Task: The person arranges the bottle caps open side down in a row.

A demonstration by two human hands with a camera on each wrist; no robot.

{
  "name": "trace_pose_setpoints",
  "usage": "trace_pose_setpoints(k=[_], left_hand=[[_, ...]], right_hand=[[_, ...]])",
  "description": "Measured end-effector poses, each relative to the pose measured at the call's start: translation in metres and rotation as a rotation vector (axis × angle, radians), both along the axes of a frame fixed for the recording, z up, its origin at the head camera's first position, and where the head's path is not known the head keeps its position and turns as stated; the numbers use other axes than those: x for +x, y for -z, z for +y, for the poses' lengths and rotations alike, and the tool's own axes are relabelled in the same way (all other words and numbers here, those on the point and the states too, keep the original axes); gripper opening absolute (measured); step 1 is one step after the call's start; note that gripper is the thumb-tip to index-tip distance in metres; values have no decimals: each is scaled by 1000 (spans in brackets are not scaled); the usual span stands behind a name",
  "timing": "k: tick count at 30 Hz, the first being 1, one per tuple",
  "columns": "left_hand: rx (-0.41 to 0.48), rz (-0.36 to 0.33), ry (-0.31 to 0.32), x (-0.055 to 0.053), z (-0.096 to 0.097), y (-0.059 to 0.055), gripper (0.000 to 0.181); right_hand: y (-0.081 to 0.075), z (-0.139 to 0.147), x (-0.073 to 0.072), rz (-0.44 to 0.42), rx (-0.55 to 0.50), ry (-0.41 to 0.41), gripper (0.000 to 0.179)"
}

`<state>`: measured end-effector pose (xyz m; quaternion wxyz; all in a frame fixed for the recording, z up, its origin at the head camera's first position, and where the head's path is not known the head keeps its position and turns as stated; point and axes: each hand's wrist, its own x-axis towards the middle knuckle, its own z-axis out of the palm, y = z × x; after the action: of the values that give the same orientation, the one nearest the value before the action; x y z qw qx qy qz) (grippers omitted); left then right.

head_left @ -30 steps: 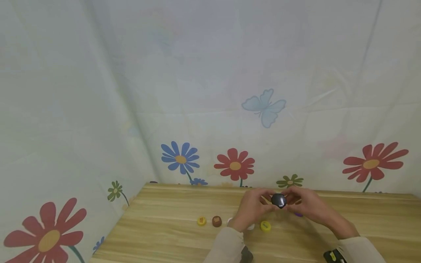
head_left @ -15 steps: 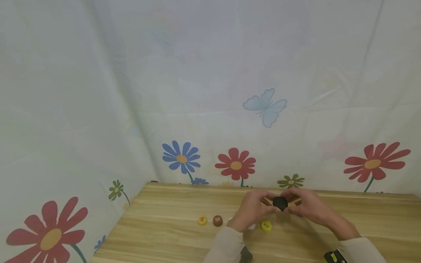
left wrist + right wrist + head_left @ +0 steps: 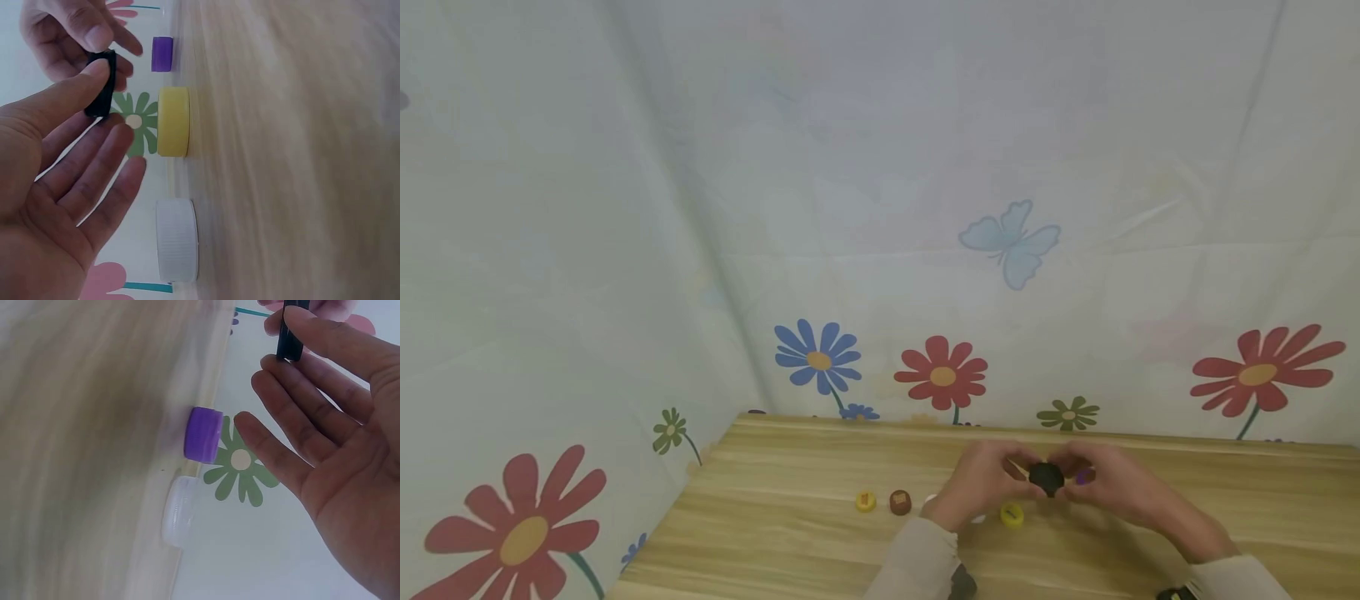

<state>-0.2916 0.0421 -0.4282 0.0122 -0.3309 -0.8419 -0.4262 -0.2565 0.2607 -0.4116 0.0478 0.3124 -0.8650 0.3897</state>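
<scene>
Both hands hold one black bottle cap [image 3: 1047, 478] between them, raised above the wooden table. My left hand [image 3: 977, 483] pinches its left side with thumb and fingertips; the remaining fingers are spread in the left wrist view. From the other side my right hand [image 3: 1116, 483] pinches the same cap, thumb on its near face, as the right wrist view shows. Seen edge-on, the cap [image 3: 103, 87] looks thin and dark. Below the hands stand a yellow cap [image 3: 173, 122], a white ribbed cap [image 3: 177, 240] and a purple cap [image 3: 204, 435].
Left of the hands, a yellow cap [image 3: 866, 501] and a brown cap [image 3: 900, 502] lie on the table [image 3: 790, 542]. Beyond the purple one is a translucent white cap [image 3: 179, 512]. A flower-printed cloth [image 3: 865, 208] hangs behind the table's back edge.
Both hands have come slightly down and nearer with the black cap. Its glossy face, which caught the light before, has tilted and now looks dull. The caps on the table stay put.
</scene>
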Motion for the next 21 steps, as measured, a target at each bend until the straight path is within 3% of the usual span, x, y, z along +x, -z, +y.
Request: trace_pose_setpoints(k=[5, 10, 17, 21], left_hand=[[-42, -13, 38, 0, 2, 2, 29], [-82, -49, 37, 1, 2, 4, 31], [-130, -89, 42, 4, 2, 4, 29], [-156, -109, 33, 7, 2, 2, 28]], right_hand=[[7, 1, 2, -7, 23, -2, 26], [10, -2, 4, 14, 57, 9, 26], [12, -3, 5, -86, 77, -21, 30], [13, -4, 5, -94, 103, -12, 29]])
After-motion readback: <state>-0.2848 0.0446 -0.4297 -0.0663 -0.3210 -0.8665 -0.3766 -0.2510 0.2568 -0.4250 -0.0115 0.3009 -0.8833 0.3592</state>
